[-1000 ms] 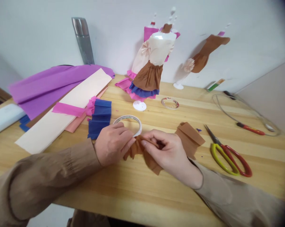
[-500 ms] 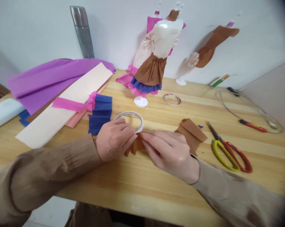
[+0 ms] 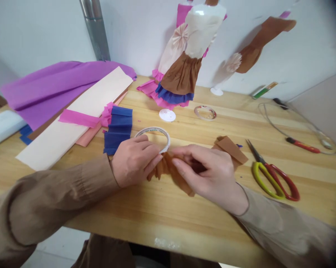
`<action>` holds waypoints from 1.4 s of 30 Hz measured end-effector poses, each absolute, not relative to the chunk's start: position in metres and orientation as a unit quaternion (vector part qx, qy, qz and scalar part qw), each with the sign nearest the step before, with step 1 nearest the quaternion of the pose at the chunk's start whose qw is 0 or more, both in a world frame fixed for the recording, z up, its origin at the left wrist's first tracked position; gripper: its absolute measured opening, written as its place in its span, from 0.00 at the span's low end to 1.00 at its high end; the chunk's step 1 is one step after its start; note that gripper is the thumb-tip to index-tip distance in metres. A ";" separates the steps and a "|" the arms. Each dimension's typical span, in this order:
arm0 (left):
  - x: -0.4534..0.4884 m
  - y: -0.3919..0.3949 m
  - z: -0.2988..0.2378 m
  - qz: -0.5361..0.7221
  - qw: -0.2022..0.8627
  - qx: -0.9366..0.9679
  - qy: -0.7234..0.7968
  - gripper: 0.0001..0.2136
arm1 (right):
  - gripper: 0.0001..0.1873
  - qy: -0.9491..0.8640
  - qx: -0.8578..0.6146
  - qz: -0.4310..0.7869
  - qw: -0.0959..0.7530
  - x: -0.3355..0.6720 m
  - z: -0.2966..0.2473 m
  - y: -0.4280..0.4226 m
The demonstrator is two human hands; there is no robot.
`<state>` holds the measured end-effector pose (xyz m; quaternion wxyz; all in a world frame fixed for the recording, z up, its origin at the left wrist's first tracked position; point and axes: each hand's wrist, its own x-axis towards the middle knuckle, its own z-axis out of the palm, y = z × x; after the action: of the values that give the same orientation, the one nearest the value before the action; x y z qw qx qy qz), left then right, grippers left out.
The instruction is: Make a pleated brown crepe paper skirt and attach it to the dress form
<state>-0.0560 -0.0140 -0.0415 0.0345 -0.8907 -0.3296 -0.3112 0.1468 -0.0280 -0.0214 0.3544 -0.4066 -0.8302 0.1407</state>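
A strip of brown crepe paper (image 3: 181,181) lies between my two hands, its left part gathered into small pleats. My left hand (image 3: 136,160) is closed, thumb and fingers pinching the pleated end against a roll of tape (image 3: 168,139). The tape ring stands just behind those fingers, partly covered by them. My right hand (image 3: 212,173) pinches the strip's upper edge between thumb and forefinger, a little right of the pleats. Beyond the right hand, a folded piece of the brown paper (image 3: 231,149) rests on the table; whether it joins the strip is hidden.
Scissors (image 3: 271,175) lie to the right, near a red-handled tool with a wire (image 3: 303,145). Dressed mannequin figures (image 3: 184,74) stand at the back beside a second tape ring (image 3: 205,112). Left are blue pleated paper (image 3: 119,126), a cream strip (image 3: 81,111) and purple paper (image 3: 59,85).
My right hand has shifted slightly right and its fingers have lifted, showing more of the brown strip below them. My left hand stays at the pleats. The view has tilted down a little.
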 end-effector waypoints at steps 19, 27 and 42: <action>-0.055 -0.016 -0.037 -0.314 0.015 -0.903 -0.294 0.14 | 0.05 -0.805 -0.413 0.249 0.347 0.143 -0.019 -0.027; -0.054 -0.016 -0.037 -0.332 0.015 -0.902 -0.276 0.13 | 0.08 -0.786 -0.434 0.254 0.361 0.143 -0.024 -0.025; -0.056 -0.012 -0.037 -0.326 -0.063 -0.914 -0.233 0.12 | 0.18 -0.644 -0.466 0.479 0.372 0.138 -0.035 -0.013</action>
<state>-0.0563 -0.0124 -0.0370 -0.0628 -0.9141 -0.2328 -0.3260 0.1377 -0.0130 -0.0351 0.3723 -0.4657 -0.6441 0.4791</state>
